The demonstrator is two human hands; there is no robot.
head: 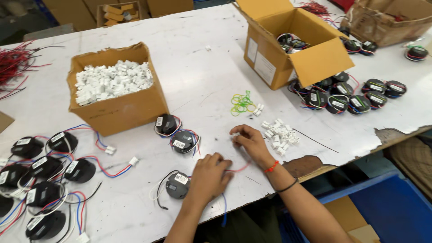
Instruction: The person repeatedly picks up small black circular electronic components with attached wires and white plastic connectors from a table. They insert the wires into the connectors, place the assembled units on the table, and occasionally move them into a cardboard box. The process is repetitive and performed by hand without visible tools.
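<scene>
white plastic connector (236,134) is being pinched in the closed fingertips of the right hand (252,143) beside the loose connector pile (281,133), while a red wire (240,168) is being pressed flat under the curled left hand (209,176) for steadiness

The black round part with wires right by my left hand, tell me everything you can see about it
The black round part is a disc-shaped unit, plastic by the look of it, lying flat on the white table with a white label on top. Black and white wires loop out from its left side across the tabletop, and red and blue wires run from near it under the hands. The left hand rests just to its right, touching or nearly touching its edge. The right hand pinches a small white connector farther right.
</scene>
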